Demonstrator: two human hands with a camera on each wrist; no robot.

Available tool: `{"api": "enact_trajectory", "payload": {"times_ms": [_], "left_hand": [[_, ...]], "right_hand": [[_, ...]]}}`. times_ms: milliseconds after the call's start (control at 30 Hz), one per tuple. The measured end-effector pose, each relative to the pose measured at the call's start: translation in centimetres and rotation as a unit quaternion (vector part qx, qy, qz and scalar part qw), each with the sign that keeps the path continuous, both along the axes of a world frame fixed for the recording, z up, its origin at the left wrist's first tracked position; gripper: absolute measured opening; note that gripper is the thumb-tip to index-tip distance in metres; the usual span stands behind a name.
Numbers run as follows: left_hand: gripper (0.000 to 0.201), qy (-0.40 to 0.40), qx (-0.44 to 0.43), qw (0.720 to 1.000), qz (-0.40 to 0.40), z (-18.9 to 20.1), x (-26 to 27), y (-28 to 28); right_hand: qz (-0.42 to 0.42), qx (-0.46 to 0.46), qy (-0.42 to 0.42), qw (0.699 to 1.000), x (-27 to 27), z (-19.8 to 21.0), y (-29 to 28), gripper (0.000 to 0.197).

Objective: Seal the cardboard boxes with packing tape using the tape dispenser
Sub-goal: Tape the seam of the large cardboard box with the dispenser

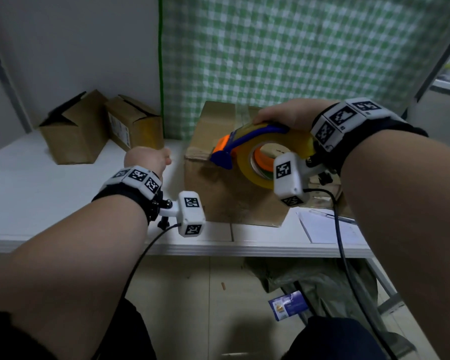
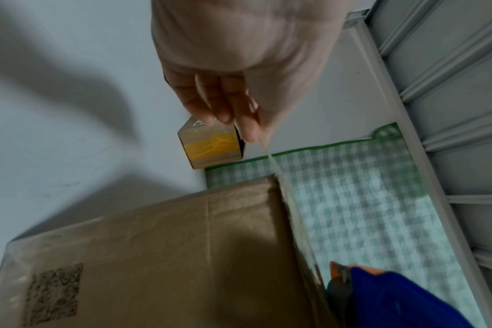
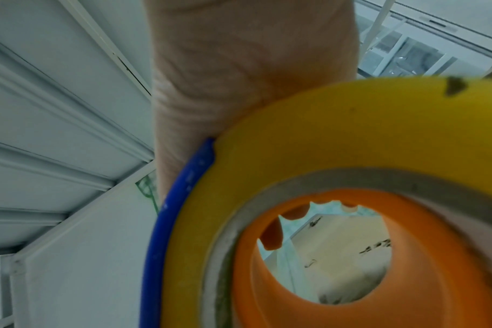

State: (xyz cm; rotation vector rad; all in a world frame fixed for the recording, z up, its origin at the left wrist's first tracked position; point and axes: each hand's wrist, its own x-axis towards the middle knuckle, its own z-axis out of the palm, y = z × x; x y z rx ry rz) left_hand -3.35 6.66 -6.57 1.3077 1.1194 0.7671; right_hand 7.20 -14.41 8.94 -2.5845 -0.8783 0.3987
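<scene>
A large brown cardboard box [image 1: 226,183] stands on the white table [image 1: 37,198], with a clear tape strip along its top seam. My right hand [image 1: 283,114] grips the blue and orange tape dispenser [image 1: 244,141] with its yellow tape roll [image 1: 291,146]. The dispenser's front sits at the box's near left top edge. My left hand [image 1: 164,155] hovers just left of the box. In the left wrist view its fingertips [image 2: 247,131] pinch a thin strand of tape [image 2: 275,168] that runs along the box [image 2: 183,255] edge to the dispenser [image 2: 393,297]. The roll [image 3: 337,133] fills the right wrist view.
Two smaller cardboard boxes [image 1: 73,133] [image 1: 135,126] sit at the table's back left. A green checked curtain [image 1: 296,48] hangs behind the large box. A sheet of paper [image 1: 325,227] and a pen lie by the table's front right edge. Wrist cables hang over the front edge.
</scene>
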Motion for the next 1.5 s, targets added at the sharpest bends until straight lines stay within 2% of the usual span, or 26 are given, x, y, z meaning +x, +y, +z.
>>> {"api": "enact_trajectory", "payload": {"times_ms": [133,267,467,633,733,800,900,1100,1167,1267,1367,1500], "left_hand": [[0.021,-0.023,0.020,0.998,-0.047,0.2,-0.1,1.6],[0.019,-0.026,-0.002,0.999,-0.039,-0.4,-0.4,1.5],[0.031,-0.002,0.001,1.000,0.012,-1.7,-0.2,-0.1],[0.028,-0.024,-0.048,0.998,-0.012,-2.5,0.0,-0.7],[0.026,-0.055,-0.088,0.994,-0.025,-2.4,0.1,-1.3],[0.023,-0.066,-0.108,0.991,-0.036,-2.3,0.0,-1.7],[0.022,-0.074,-0.117,0.989,-0.041,-2.2,-0.1,-2.2],[0.019,-0.073,-0.132,0.988,-0.037,-2.1,-0.1,-2.7],[0.019,-0.069,-0.132,0.988,-0.028,-2.0,0.0,-2.8],[0.022,-0.059,-0.132,0.989,-0.030,-1.7,-0.1,-3.1],[0.025,-0.037,-0.143,0.988,-0.045,-1.4,-0.3,-3.6],[0.029,-0.001,-0.173,0.981,-0.086,-1.2,-0.7,-3.4]], "right_hand": [[0.003,0.016,-0.003,1.000,0.0,-0.1,0.4,0.029],[0.024,-0.019,-0.002,1.000,0.0,-0.1,1.1,0.035],[-0.030,-0.010,0.006,0.999,0.8,-0.3,1.5,0.038],[-0.041,-0.030,-0.003,0.999,1.1,-0.9,1.6,0.033],[-0.069,0.006,0.009,0.998,1.1,-1.2,1.4,0.022],[-0.074,0.000,0.004,0.997,0.8,-1.4,1.7,0.040],[-0.056,-0.047,-0.041,0.997,0.3,-1.7,2.3,0.035],[-0.036,-0.076,-0.085,0.993,0.5,-2.0,1.9,0.031],[-0.045,-0.076,-0.074,0.993,0.8,-2.3,2.0,0.033],[-0.070,-0.015,-0.029,0.997,1.1,-2.6,2.1,0.043],[-0.076,-0.008,-0.020,0.997,1.4,-2.7,2.2,0.047],[-0.074,-0.030,-0.039,0.996,1.3,-2.5,2.1,0.034]]}}
